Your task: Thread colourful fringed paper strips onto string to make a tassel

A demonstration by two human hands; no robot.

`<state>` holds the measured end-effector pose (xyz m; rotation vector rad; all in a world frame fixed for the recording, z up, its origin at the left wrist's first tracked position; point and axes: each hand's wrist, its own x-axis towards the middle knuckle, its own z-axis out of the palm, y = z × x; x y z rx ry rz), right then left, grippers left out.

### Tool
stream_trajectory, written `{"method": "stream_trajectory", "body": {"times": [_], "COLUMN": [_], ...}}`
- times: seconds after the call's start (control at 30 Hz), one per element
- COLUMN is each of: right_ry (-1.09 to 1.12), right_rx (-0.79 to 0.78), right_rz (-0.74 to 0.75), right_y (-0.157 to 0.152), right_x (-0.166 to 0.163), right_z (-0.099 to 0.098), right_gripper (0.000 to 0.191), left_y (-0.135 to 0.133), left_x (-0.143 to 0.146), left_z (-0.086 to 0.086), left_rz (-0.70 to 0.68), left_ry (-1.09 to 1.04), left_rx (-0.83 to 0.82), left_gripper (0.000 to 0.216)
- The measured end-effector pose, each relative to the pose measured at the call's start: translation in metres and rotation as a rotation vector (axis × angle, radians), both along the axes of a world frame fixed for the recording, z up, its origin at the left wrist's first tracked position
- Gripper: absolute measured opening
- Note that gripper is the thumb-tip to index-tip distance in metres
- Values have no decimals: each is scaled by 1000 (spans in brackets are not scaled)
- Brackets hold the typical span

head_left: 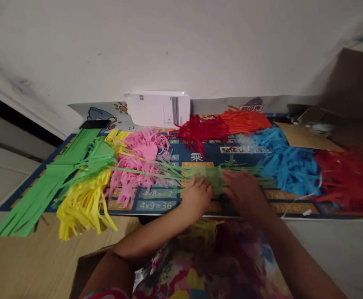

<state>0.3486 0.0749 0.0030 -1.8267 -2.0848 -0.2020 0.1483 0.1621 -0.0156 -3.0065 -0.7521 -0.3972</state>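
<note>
Both my hands rest on a bundle of green paper strips [214,176] lying across a blue multiplication-table mat [156,204]. My left hand [196,195] has its fingers curled over the bundle's left part. My right hand [245,191] presses on its right part; it is smeared by motion. Thin green strips fan out left and right from between my hands.
Piles of cut paper fringe lie on the mat: green [59,174], yellow [81,203], pink [140,162], red [203,129], orange [246,119], blue [290,166], dark red [349,182]. A white box [158,109] stands against the wall. A black phone [94,124] lies at back left.
</note>
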Motion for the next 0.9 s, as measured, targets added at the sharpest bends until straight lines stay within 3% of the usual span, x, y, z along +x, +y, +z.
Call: {"method": "stream_trajectory", "body": {"times": [0.07, 0.13, 0.2, 0.23, 0.3, 0.37, 0.4, 0.53, 0.7, 0.8, 0.9], "right_ry": [-22, -34, -32, -22, 29, 135, 205, 400, 359, 225, 180], "right_rx": [-74, -16, 138, 201, 186, 11, -79, -210, -358, -445, -406], "right_rz": [94, -128, -404, -437, -254, 40, 104, -2, -87, -161, -185], "right_y": [15, 19, 14, 10, 5, 6, 10, 32, 64, 79, 82], "right_x": [-9, -3, 4, 4, -4, -17, -22, -16, 3, -1, -6], "right_z": [-7, -6, -2, 0, -1, -10, -16, -32, -17, -12, -17], "right_gripper": [28, 28, 36, 39, 47, 50, 46, 27, 23, 22, 21], "left_y": [0, 1, 2, 3, 3, 6, 8, 31, 71, 81, 82], "left_x": [-1, -4, -5, -5, -5, -6, -8, -24, -30, -18, -8], "left_z": [-1, -3, -2, -1, 3, 8, 10, 16, 27, 33, 34], "left_rz": [-7, -8, -8, -6, 2, 16, 22, 83, 250, 340, 379], "left_ry": [3, 8, 15, 19, 34, 54, 65, 44, -19, 89, 161], "left_rx": [5, -5, -31, -49, -90, -122, -134, -259, -532, -505, -457], "left_gripper": [15, 15, 15, 15, 13, 13, 14, 24, 21, 24, 27]}}
